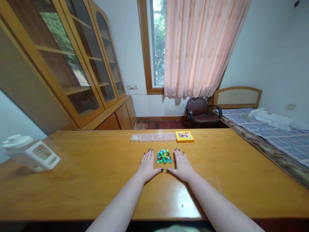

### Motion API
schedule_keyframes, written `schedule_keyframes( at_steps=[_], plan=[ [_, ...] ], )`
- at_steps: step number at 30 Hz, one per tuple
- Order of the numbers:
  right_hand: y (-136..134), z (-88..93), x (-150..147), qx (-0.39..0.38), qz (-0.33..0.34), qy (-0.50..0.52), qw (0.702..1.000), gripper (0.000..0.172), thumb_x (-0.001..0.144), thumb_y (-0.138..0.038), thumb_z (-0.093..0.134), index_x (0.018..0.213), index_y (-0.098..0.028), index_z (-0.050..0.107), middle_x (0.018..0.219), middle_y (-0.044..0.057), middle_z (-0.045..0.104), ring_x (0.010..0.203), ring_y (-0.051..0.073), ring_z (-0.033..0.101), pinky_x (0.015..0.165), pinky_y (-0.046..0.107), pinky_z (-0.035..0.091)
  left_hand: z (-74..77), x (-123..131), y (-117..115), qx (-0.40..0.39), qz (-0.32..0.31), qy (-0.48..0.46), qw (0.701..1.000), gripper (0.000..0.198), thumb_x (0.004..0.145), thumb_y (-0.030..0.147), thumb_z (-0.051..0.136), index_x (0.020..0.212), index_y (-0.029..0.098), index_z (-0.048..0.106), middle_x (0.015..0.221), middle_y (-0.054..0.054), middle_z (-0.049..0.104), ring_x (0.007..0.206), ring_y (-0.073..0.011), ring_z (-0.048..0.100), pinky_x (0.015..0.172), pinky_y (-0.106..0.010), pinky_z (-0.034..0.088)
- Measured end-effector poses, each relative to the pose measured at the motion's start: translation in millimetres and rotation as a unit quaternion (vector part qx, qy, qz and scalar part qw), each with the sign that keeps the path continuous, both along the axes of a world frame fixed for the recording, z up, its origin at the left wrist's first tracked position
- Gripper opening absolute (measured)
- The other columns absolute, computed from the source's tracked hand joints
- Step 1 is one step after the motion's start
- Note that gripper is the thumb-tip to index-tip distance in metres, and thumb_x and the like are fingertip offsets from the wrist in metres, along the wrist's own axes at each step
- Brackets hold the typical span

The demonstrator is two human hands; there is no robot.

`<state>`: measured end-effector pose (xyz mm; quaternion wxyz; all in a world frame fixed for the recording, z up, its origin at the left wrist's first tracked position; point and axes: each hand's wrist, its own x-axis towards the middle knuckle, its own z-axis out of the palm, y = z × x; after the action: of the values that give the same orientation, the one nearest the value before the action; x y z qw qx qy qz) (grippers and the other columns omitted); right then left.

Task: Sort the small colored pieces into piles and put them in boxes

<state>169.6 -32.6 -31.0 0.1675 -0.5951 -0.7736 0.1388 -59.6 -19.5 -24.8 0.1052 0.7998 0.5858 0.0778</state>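
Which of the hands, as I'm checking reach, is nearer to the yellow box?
Right. The right hand is on the near side of the yellow box, not touching it; the left hand is farther away, to the left, across the pile of colourful pieces.

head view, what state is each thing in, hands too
left hand: palm down, open, beside the pieces
right hand: palm down, open, on their other side
pieces: loose, heaped together, apart from both hands
clear boxes: lined up in a row; lids can't be made out
yellow box: lying flat, looks closed
curtain: drawn over part of the window
cabinet doors: shut
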Motion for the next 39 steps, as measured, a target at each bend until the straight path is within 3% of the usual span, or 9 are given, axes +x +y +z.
schedule_keyframes(
  at_steps=[7,34,37,39],
  plan=[
    [4.6,-1.8,-5.3,-0.007,0.004,-0.062,0.998,0.109,0.069,-0.077,0.046,0.144,-0.001,0.027,0.15,0.022,0.018,0.141,0.034,0.01,0.114,0.048,0.002,-2.9,5.7,4.1,0.0,-0.004,0.049,0.999,0.106,0.068,0.075,0.046,0.143,0.002,0.027,0.151,-0.023,0.018,0.141,-0.034,0.011,0.115,-0.048,0.011],
    [3.7,4.1,-6.4,-0.032,-0.001,-0.087,0.996,0.108,0.07,-0.074,0.048,0.144,0.0,0.023,0.152,0.021,0.015,0.141,0.033,0.009,0.114,0.048,0.002,0.6,6.0,2.7,0.0,-0.004,0.063,0.998,0.109,0.069,0.076,0.045,0.142,-0.002,0.027,0.15,-0.023,0.019,0.141,-0.0335,0.013,0.116,-0.046,0.013],
    [2.6,4.9,-5.1,-0.023,-0.005,-0.065,0.998,0.102,0.071,-0.07,0.052,0.143,-0.002,0.029,0.151,0.021,0.021,0.14,0.033,0.014,0.114,0.047,0.005,1.7,5.2,2.5,-0.001,-0.003,0.047,0.999,0.107,0.069,0.075,0.046,0.142,-0.001,0.028,0.15,-0.023,0.019,0.141,-0.0335,0.014,0.115,-0.047,0.014],
    [2.0,4.6,-3.5,0.002,-0.006,-0.025,1.0,0.087,0.076,-0.063,0.051,0.139,-0.004,0.038,0.148,0.02,0.03,0.138,0.032,0.023,0.113,0.046,0.011,2.1,3.7,2.3,0.0,-0.007,0.022,1.0,0.101,0.072,0.072,0.047,0.142,0.001,0.03,0.151,-0.021,0.02,0.141,-0.0327,0.016,0.115,-0.047,0.013]
  ],
)
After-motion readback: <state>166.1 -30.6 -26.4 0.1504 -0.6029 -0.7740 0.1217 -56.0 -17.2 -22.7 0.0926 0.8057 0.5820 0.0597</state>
